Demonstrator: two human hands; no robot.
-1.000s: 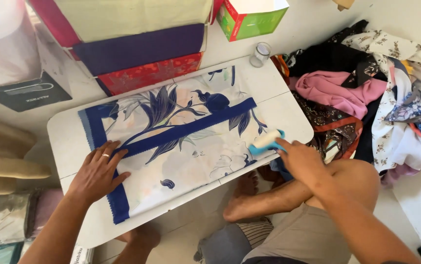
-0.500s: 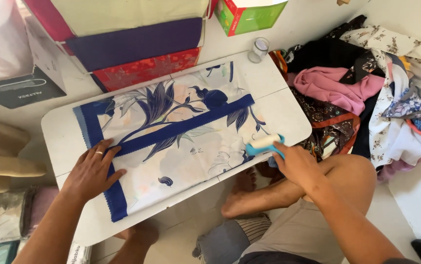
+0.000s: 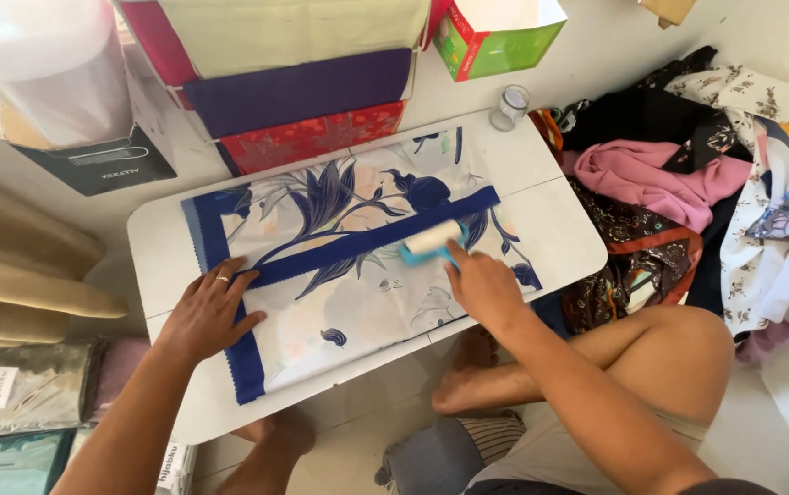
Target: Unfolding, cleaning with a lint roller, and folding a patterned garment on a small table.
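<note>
A folded white scarf [image 3: 349,266] with dark blue flowers and a blue border lies flat on a small white table [image 3: 550,206]. My left hand [image 3: 211,312], a ring on one finger, presses flat on the scarf's left end over the blue border. My right hand [image 3: 482,289] grips a lint roller [image 3: 431,241] with a white roll and a teal handle. The roller rests on the scarf near its middle, just below the diagonal blue band.
Folded fabrics in cream, purple and red [image 3: 303,87] are stacked behind the table. A green and red box [image 3: 495,37] and a small glass jar [image 3: 510,105] stand at the back. A heap of loose scarves [image 3: 697,174] lies right. Packaged cloths [image 3: 10,394] sit left.
My right hand has moved the lint roller left, from the scarf's right edge to its middle. My left hand has stayed pressed on the left end.
</note>
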